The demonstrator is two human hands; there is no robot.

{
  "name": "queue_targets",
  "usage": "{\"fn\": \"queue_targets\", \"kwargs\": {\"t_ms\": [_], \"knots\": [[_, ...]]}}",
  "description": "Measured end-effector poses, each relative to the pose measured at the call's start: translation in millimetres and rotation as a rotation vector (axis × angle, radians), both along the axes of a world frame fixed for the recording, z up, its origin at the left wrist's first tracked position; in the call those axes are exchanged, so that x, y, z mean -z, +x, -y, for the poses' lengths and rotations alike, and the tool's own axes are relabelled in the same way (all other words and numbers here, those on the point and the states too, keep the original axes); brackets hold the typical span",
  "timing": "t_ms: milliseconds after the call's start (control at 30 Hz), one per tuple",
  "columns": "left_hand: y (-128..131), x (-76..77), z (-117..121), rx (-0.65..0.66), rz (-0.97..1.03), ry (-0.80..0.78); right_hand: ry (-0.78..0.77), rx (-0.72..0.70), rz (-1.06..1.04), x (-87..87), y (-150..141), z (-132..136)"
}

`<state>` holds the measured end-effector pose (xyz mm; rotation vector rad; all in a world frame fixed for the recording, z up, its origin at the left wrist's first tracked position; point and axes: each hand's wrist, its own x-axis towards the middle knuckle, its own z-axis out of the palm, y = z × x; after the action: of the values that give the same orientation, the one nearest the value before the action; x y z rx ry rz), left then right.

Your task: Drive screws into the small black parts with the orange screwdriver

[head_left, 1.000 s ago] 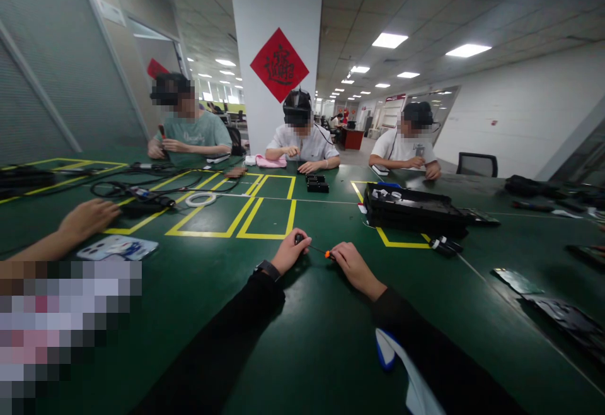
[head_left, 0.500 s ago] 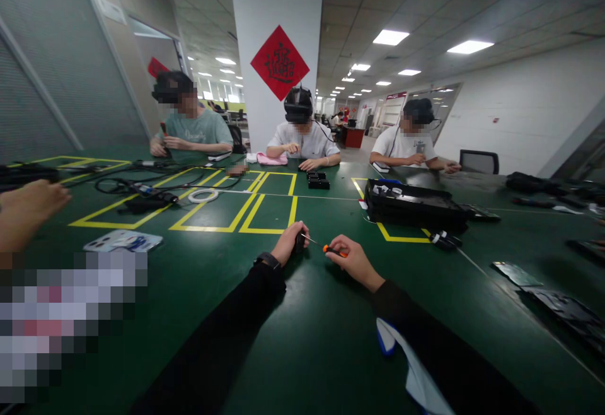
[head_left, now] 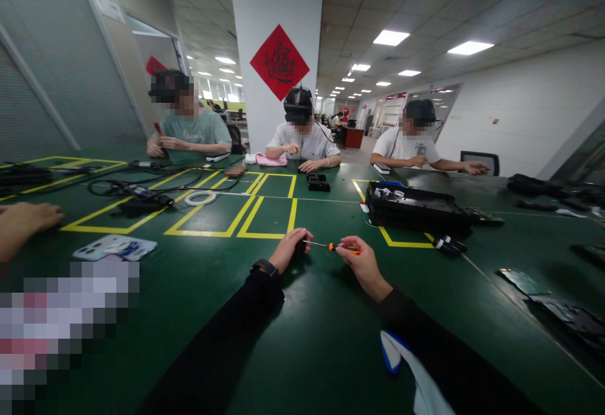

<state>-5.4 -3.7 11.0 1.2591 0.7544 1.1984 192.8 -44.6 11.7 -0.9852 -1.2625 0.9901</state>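
Note:
My left hand (head_left: 286, 251), with a dark band at the wrist, is closed around a small black part (head_left: 300, 249); the fingers cover much of it, and its exact kind is unclear. A screwdriver (head_left: 350, 249) with an orange and black handle is pinched in my right hand (head_left: 367, 268). Its thin metal shaft points left, almost level, and the tip reaches the black part. Whether the tip sits in a screw is too small to see. Both hands are just above the green table (head_left: 326, 333).
Ahead lie several small black blocks (head_left: 318, 181). A long black tray (head_left: 420, 207) with parts stands to the right, with circuit boards (head_left: 524, 281) farther right. Cables and a white cable coil (head_left: 200, 198) lie left, near a phone (head_left: 116, 248) and another person's hand (head_left: 33, 219). Several people sit around.
My right hand and the screwdriver have shifted slightly right, and the shaft is more level. At the left, the other person's hand has lowered toward the table.

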Motion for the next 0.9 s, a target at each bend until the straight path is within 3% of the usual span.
{"fn": "queue_targets", "kwargs": {"t_ms": [233, 500, 733, 900], "knots": [[2.5, 7.0, -6.6, -0.019, -0.055, -0.022, 0.051, 0.025, -0.139, -4.3, -11.8, 9.4], [1.0, 4.1, -4.1, 0.023, -0.064, 0.005, 0.312, 0.044, 0.229, -26.8, -20.5, 34.5], [1.7, 4.0, -2.2, 0.036, -0.091, -0.024, 0.038, -0.118, 0.013, -13.4, -21.1, 28.6], [1.9, 2.8, -1.3, 0.028, -0.074, -0.027, -0.008, -0.121, -0.086, -7.1, -20.2, 23.0]]}}
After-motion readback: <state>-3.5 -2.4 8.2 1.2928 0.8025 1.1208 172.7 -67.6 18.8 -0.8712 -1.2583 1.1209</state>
